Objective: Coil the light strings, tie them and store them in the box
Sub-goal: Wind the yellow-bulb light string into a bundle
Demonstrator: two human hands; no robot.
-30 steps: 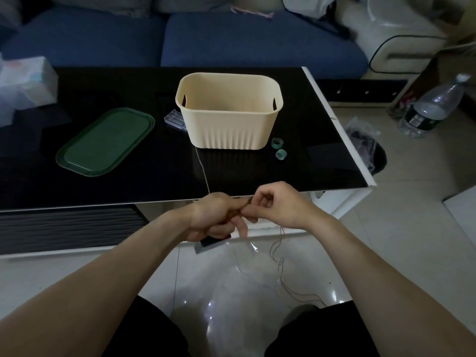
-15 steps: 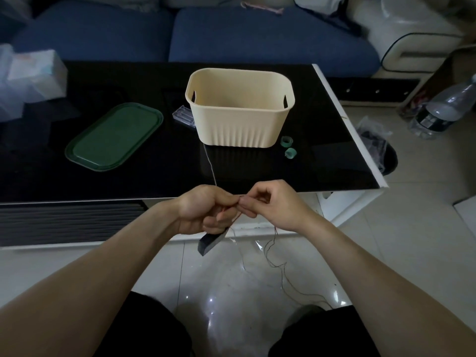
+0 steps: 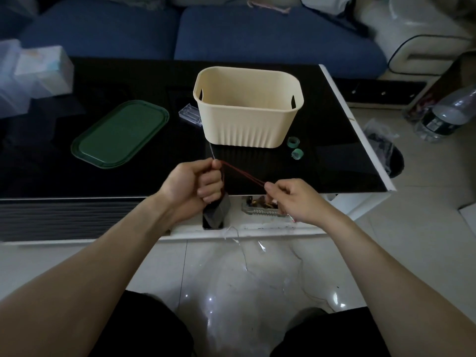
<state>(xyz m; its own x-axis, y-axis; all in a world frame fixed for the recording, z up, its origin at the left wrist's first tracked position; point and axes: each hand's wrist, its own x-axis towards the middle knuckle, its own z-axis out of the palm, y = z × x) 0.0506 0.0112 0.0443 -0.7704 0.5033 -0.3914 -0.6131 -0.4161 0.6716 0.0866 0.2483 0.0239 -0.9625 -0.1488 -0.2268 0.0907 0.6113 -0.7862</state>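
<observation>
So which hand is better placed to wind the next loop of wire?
Probably the right hand: it pinches the free wire, while the left hand grips the coil and dark pack.

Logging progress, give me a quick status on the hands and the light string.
Left hand grips thin reddish wire light string and its dark battery pack. Right hand pinches strands taut. Cream ribbed plastic box open, unobstructed.
</observation>
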